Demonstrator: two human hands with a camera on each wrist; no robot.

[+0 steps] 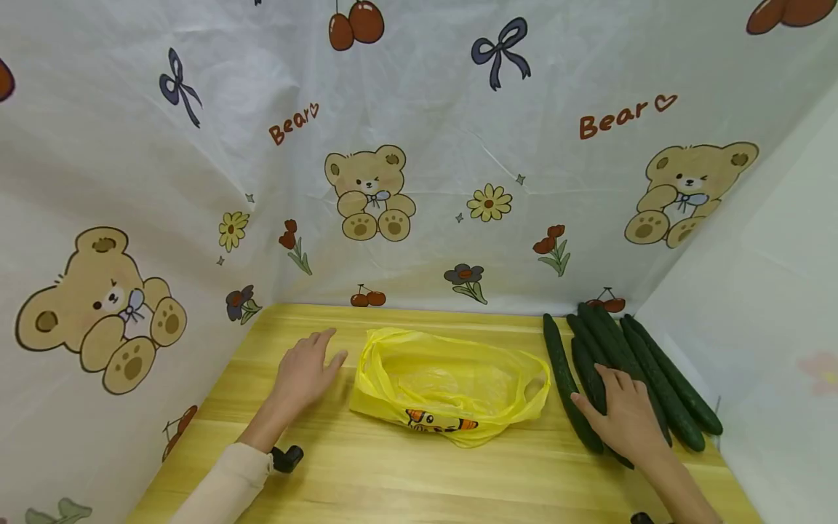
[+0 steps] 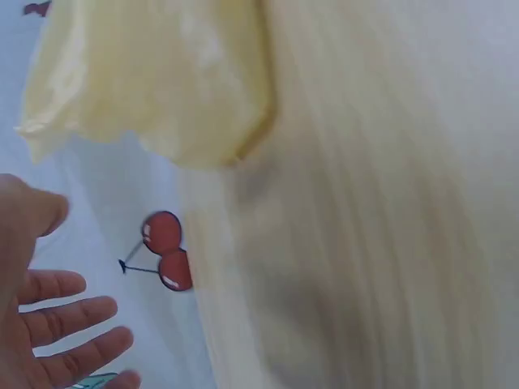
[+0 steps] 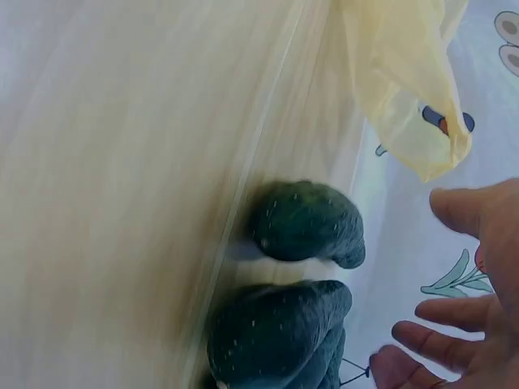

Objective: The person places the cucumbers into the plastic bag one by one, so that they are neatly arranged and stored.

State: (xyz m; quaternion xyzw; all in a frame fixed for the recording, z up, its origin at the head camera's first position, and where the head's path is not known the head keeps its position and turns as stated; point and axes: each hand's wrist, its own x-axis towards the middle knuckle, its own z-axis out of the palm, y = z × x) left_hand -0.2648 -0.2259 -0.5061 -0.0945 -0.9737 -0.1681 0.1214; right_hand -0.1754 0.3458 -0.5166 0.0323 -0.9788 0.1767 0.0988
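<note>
A yellow plastic bag (image 1: 452, 386) lies with its mouth spread wide on the wooden table, a printed cartoon face on its near side. To its left is my left hand (image 1: 306, 370), fingers extended and holding nothing; the left wrist view also shows those spread fingers (image 2: 69, 324) apart from the bag. Several dark green cucumbers (image 1: 661, 386) lie side by side right of the bag. Over them is my right hand (image 1: 622, 415), its fingers loosely extended. In the right wrist view that hand (image 3: 462, 300) appears above the cucumbers (image 3: 308, 223), gripping none.
White sheeting printed with bears (image 1: 369, 193), bows and flowers rises behind the table (image 1: 393, 480) and along both sides. The cucumbers lie near the right-hand sheet. A black wrist device (image 1: 286, 458) sits at my left cuff.
</note>
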